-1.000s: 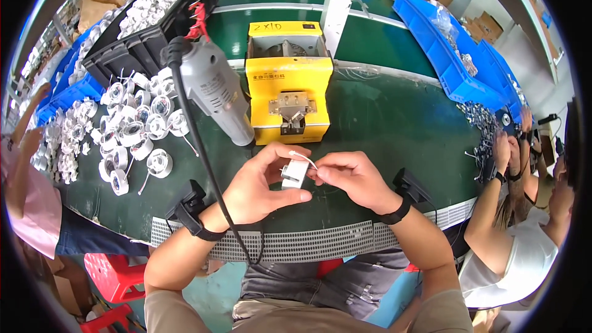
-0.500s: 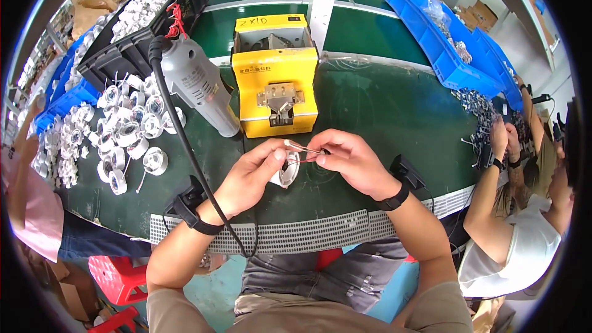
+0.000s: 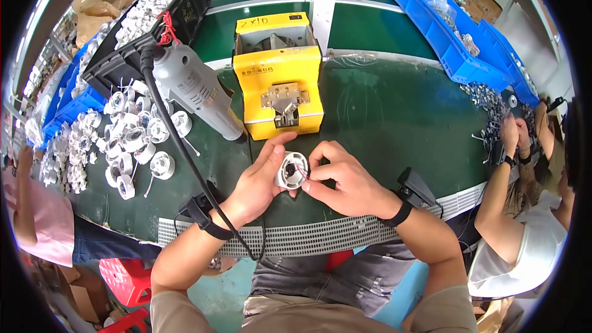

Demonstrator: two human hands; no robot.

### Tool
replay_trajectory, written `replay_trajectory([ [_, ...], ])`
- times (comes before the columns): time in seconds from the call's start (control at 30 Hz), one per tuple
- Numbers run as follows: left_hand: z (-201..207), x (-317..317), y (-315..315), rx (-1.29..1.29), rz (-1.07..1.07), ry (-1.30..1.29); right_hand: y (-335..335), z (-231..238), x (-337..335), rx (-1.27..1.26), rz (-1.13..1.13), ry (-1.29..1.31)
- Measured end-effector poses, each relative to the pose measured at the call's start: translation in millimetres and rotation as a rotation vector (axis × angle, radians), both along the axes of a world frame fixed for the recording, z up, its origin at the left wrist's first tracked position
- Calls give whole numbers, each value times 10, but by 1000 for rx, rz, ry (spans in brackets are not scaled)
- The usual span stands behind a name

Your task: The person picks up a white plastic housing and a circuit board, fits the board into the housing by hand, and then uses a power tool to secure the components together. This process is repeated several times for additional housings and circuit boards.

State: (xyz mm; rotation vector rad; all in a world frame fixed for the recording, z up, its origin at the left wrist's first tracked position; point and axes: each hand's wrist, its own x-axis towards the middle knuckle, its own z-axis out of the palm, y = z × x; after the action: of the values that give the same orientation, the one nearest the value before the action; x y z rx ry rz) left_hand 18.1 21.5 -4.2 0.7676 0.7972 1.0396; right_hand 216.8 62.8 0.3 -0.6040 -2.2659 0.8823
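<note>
Fingers of left hand (image 3: 254, 186) grasp white cup (image 3: 292, 171), frame centre; right hand (image 3: 346, 183) appears to pinch thin wire (image 3: 303, 169) at rim. Step judged: wire arranging. Next move calls for steady hold, light touch.

White round housing (image 3: 287, 179) between the fingers (image 3: 325, 150), dark-centred; yellow machine (image 3: 277, 73) just beyond them; grey tool (image 3: 195, 86) to their left; green tabletop (image 3: 382, 129) beneath; grey strip (image 3: 308, 240) below them, patterned with holes.

Just beyond left hand (image 3: 254, 186): yellow machine (image 3: 256, 95); left of it, grey power tool (image 3: 196, 89). Black crate (image 3: 187, 20) farther off. Blue bin (image 3: 427, 29) well beyond right hand (image 3: 353, 188), rightward.
</note>
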Motion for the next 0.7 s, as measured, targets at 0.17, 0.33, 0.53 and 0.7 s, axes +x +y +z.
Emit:
replay_trajectory([
  [0.17,-25,-24,11,81,-52,126,-55,27,-28,-84,-13,-34],
  [0.33,-32,-45,1,44,-42,35,-35,-25,-45,-269,-32,26],
  [0.53,-23,-10,7,116,-88,90,-15,-36,-51,-83,-141,-41],
  [0.7,-65,-77,46,139,-22,-5,1,149,-15,-13,-276,52],
])
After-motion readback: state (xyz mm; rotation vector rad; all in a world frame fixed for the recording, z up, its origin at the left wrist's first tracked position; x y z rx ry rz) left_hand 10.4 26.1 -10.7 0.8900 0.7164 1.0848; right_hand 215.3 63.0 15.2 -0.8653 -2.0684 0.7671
